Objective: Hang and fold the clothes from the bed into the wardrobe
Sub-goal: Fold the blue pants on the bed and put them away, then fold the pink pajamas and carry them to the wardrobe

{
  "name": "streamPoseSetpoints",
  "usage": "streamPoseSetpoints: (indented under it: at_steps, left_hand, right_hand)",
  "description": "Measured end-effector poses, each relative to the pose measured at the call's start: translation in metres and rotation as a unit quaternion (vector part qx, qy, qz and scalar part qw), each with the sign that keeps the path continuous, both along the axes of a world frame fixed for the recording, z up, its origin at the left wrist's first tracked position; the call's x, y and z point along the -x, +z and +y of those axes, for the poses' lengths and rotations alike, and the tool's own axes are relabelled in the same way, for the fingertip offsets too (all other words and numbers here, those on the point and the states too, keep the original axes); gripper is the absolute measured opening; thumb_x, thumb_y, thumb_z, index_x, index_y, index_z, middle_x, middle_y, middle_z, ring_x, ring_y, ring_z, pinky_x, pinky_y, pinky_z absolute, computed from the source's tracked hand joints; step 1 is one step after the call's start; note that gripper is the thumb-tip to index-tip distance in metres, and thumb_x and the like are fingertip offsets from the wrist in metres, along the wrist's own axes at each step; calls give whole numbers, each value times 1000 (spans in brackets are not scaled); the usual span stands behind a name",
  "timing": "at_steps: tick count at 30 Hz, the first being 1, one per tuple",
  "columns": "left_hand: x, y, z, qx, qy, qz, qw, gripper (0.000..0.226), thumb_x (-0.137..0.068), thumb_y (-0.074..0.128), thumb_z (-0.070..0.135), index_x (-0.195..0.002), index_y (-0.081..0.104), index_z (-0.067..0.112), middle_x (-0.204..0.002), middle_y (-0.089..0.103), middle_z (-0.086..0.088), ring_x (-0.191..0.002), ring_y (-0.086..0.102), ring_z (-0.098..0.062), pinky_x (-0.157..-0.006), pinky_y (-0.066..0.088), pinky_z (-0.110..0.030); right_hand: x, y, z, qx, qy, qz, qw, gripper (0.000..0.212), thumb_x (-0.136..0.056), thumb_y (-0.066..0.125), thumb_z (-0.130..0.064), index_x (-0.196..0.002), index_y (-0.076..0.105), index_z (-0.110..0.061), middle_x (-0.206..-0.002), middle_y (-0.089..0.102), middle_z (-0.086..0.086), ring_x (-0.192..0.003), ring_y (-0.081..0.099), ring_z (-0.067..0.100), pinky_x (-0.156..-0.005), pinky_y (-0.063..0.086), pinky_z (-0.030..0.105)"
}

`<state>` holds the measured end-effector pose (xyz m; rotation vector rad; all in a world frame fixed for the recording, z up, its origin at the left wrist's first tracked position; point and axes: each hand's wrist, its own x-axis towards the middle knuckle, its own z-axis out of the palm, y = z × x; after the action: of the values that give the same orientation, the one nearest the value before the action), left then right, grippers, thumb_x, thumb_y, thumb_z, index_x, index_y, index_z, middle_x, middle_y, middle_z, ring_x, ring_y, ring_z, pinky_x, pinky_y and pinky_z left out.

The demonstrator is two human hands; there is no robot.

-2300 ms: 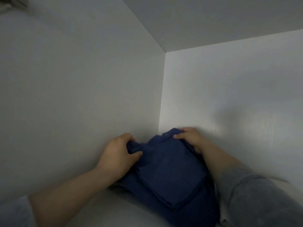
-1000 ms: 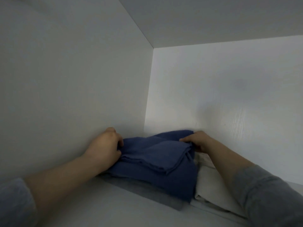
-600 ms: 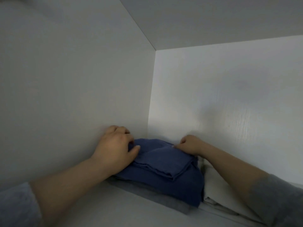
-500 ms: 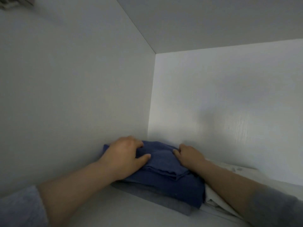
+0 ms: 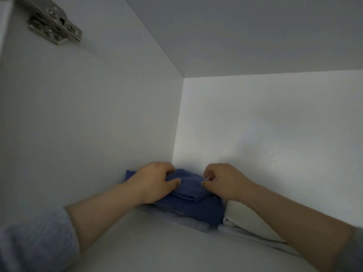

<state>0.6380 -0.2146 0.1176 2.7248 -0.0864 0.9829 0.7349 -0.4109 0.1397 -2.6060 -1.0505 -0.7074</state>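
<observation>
Dark-blue soft cloth, folded into a flat rectangular garment (image 5: pixel 192 188) with a smaller fold layered on top, lies in the back left corner of the smooth white wardrobe shelf (image 5: pixel 157 250), against the matt white side panel (image 5: pixel 88 114) and close to the faintly grained back panel (image 5: pixel 275 124). It sits on a thin pale-grey folded cloth (image 5: pixel 194 224), of which only the front edge shows. Just to its right, touching it, is a creamy-white folded cloth (image 5: pixel 242 218), partly covered by the right forearm.

The left hand (image 5: pixel 155 183) rests on the garment's left side. Its fingers (image 5: pixel 167 167) bend down over the far edge, tips hidden, and the thumb lies flat on the top fold; whether they grip or merely press cannot be told. The right hand (image 5: pixel 225 181) is at the top fold's right edge, its fingers (image 5: pixel 210 170) loosely curled and raised off the cloth, holding nothing, only the thumb tip touching the fabric.

A shiny steel door hinge (image 5: pixel 55 26) is screwed on at the upper left, cut off by the frame. Fuzzy grey sleeves (image 5: pixel 35 242) are pushed up both forearms.
</observation>
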Motion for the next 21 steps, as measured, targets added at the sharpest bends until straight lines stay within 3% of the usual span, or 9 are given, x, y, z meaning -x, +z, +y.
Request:
streamPoseSetpoints:
  at_steps: [7, 14, 18, 21]
  left_hand:
    - [47, -2, -24, 49, -27, -53, 997, 29, -91, 61, 35, -112, 63, 14, -109, 64, 1, -98, 55, -11, -81, 38, -17]
    - [88, -6, -44, 148, -107, -63, 981, 22, -88, 66, 27, -107, 64, 16, -104, 65, 5, -97, 61, -10, -89, 48, -23]
    - [111, -9, -53, 214, -170, -62, 960, 21, -88, 67, 25, -108, 65, 18, -103, 66, 7, -96, 62, -7, -88, 50, -21]
    - [125, -16, -55, 280, -221, -85, 930, 17, -87, 69, 19, -103, 66, 17, -102, 68, 5, -95, 64, -7, -86, 52, -19]
  right_hand:
    - [50, 8, -34, -33, 1, -51, 998, 25, -94, 52, -26, -116, 60, -16, -109, 65, 0, -95, 57, 14, -82, 47, 28]
    - [125, 11, -63, -57, -23, -40, 997, 19, -92, 57, -26, -109, 62, -21, -101, 63, -7, -88, 58, 9, -74, 45, 22]
    - [165, 4, -70, -134, -25, -58, 989, 9, -89, 60, -22, -96, 64, -26, -89, 64, -13, -74, 58, 1, -59, 40, 7]
    - [190, -5, -74, -233, -38, -72, 969, 10, -87, 60, -19, -89, 66, -27, -83, 66, -13, -70, 60, 0, -59, 41, 8]
